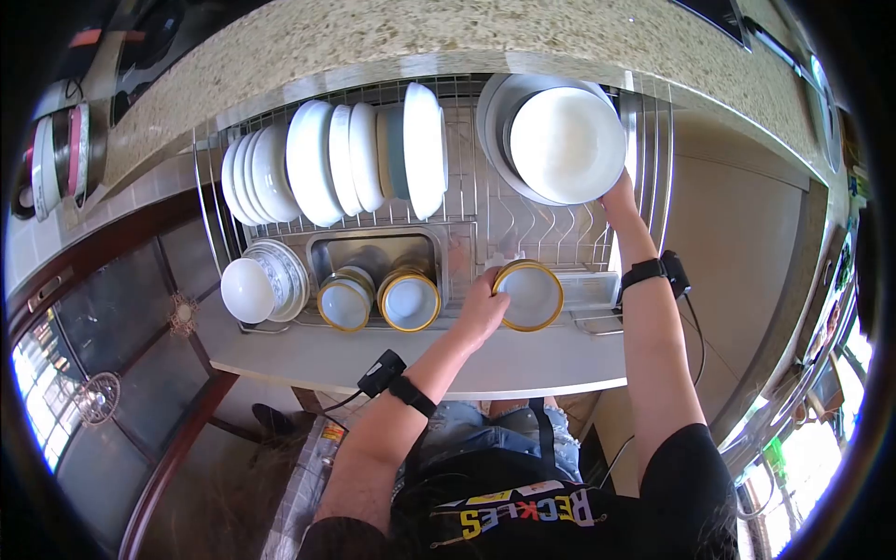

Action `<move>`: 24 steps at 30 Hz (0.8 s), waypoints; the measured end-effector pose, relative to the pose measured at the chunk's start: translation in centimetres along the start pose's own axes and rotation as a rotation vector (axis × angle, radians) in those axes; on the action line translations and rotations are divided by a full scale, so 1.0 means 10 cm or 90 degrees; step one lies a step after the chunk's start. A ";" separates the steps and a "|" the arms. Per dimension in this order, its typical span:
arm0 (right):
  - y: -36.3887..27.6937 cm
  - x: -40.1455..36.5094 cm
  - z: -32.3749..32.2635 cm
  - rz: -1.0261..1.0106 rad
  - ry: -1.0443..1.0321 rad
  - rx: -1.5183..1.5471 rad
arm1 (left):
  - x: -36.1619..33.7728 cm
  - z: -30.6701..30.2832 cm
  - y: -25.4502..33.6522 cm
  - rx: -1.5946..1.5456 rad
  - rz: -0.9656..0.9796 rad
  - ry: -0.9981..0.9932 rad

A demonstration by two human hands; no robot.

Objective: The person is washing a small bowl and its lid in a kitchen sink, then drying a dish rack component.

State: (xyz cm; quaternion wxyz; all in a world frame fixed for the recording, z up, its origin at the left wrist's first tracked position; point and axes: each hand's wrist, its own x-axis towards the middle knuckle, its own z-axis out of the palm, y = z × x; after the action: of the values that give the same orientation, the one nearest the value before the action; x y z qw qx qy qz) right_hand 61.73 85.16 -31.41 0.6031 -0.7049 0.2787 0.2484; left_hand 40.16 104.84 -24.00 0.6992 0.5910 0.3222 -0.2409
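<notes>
My left hand (483, 308) grips the left rim of a round white bowl with a gold edge (530, 296), at the front of the drawer rack. Farther right, my right hand (618, 194) is at the lower right rim of a large white bowl (567, 146); its fingers are mostly hidden beneath the bowl. That bowl overlaps larger round dishes (493, 117) at the back right of the rack. Left of my left hand, two groups of gold-rimmed bowls (411, 303) rest on their sides by a metal tray (373, 239).
White plates and bowls (308, 163) stand upright along the back left of the wire rack (476, 201). Patterned bowls (280, 271) sit at the front left. The stone countertop (411, 37) overhangs the drawer's back, and the drawer's front edge (523, 367) lies before my body.
</notes>
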 end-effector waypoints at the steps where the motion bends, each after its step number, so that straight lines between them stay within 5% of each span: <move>1: 0.11 0.04 0.00 -0.051 -0.036 0.013 | -0.01 -0.01 0.01 -0.015 -0.003 0.005; 6: 0.32 -0.25 0.24 -0.060 0.045 -0.053 | -0.03 -0.08 0.04 0.026 -0.030 -0.024; 24: 0.62 -0.70 0.69 0.088 -0.018 0.158 | -0.03 -0.07 0.01 0.017 -0.017 -0.017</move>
State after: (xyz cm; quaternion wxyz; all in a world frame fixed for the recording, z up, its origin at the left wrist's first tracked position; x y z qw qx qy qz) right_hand 52.33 91.94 -32.08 0.6710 -0.6005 0.3465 0.2629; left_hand 39.93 105.51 -23.75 0.6922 0.5927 0.3175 -0.2623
